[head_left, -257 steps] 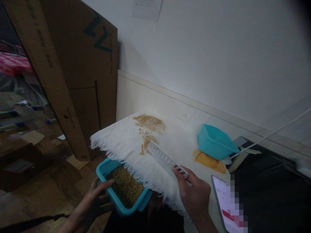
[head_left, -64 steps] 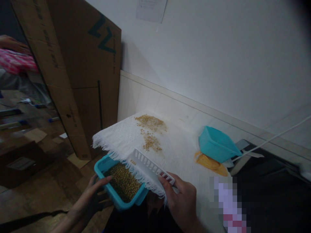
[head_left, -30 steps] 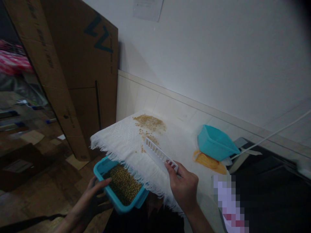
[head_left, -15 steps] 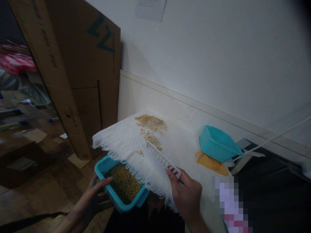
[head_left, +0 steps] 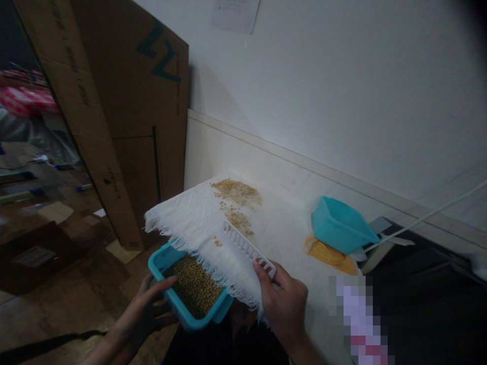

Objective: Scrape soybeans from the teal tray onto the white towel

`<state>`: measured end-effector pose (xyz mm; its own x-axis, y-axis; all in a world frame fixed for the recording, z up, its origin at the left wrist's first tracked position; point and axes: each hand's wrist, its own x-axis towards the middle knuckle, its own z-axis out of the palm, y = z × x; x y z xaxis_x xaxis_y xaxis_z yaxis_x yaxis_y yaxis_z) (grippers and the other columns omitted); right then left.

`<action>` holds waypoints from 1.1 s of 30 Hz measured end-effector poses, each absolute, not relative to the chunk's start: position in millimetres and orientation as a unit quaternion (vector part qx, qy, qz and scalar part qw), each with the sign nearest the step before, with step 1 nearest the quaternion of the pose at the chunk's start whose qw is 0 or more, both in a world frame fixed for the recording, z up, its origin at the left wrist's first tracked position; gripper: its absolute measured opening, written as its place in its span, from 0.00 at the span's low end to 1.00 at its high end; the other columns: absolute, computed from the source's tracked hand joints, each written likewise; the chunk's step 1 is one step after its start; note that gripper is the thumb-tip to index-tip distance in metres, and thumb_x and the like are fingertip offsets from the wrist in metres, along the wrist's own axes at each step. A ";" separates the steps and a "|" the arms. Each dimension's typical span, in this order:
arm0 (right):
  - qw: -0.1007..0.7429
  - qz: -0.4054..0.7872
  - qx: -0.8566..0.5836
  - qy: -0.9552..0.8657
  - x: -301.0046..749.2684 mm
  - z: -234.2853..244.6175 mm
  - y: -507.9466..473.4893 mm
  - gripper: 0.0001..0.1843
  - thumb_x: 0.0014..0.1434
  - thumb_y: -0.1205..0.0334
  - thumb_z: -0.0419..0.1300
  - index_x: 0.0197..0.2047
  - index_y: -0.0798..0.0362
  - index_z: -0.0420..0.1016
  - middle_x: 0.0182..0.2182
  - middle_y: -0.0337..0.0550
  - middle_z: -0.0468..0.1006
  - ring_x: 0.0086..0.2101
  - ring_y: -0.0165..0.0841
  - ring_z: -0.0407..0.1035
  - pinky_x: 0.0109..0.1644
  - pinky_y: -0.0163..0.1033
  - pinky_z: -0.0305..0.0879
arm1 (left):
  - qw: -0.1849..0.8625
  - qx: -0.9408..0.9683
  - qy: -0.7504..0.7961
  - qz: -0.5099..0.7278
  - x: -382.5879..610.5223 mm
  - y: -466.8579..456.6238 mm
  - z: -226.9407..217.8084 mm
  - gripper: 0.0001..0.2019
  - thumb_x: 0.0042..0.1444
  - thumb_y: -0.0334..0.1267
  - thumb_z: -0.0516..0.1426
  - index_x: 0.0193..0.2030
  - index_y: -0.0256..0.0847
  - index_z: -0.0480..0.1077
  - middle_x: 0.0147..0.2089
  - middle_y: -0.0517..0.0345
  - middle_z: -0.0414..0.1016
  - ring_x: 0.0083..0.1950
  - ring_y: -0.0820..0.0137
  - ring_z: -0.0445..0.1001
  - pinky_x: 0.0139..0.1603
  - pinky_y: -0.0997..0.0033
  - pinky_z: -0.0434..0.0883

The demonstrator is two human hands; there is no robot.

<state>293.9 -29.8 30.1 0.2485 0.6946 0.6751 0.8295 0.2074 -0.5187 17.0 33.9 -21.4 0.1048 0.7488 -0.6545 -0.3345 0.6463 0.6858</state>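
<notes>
My left hand [head_left: 146,306] grips the near left rim of a teal plastic tub [head_left: 192,323], thumb over the edge. Inside the tub lie many soybeans [head_left: 198,284]. It is held just under the fringed edge of a white cloth [head_left: 182,213] that covers the table. My right hand [head_left: 283,304] is closed on the near end of a white slotted plastic strip [head_left: 247,244], which stands on its long edge over the cloth. Beyond the strip, loose soybeans [head_left: 238,192] lie in a patch, with smaller groups nearer the strip.
A second teal tub [head_left: 342,223] sits tilted at the right, beside a yellow-orange flat item [head_left: 331,256]. A tall cardboard box [head_left: 148,116] stands at the left. Behind the table is a white wall [head_left: 335,86]. A white cable [head_left: 429,215] runs across the right side.
My right hand has moved the slotted strip a little left and toward the table's front edge. My left hand and the tub stay in place.
</notes>
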 end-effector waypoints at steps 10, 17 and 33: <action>0.503 -0.040 -0.588 -0.632 284.7 36.1 -13.7 0.13 0.72 0.58 0.66 0.43 0.56 0.90 0.30 0.45 0.90 0.26 0.36 0.86 0.32 0.31 0.79 | 0.708 0.204 0.553 0.389 11.4 37.1 -23.5 0.39 0.52 0.49 0.75 0.68 0.57 0.65 0.53 0.48 0.81 0.45 0.48 0.88 0.45 0.46 0.86; 0.499 -0.032 -0.588 -0.635 280.5 39.0 -14.0 0.13 0.72 0.58 0.66 0.42 0.56 0.90 0.29 0.45 0.90 0.25 0.36 0.85 0.31 0.31 0.79 | 0.709 0.211 0.543 0.396 9.3 36.8 -24.5 0.40 0.51 0.50 0.75 0.69 0.58 0.65 0.50 0.52 0.82 0.45 0.49 0.88 0.42 0.52 0.85; 0.499 -0.061 -0.576 -0.644 260.7 49.9 -25.1 0.19 0.75 0.55 0.62 0.40 0.56 0.90 0.26 0.44 0.89 0.21 0.34 0.83 0.28 0.30 0.76 | 0.710 0.203 0.555 0.384 12.3 37.1 -18.8 0.45 0.53 0.48 0.75 0.74 0.57 0.61 0.57 0.45 0.80 0.45 0.49 0.88 0.46 0.46 0.86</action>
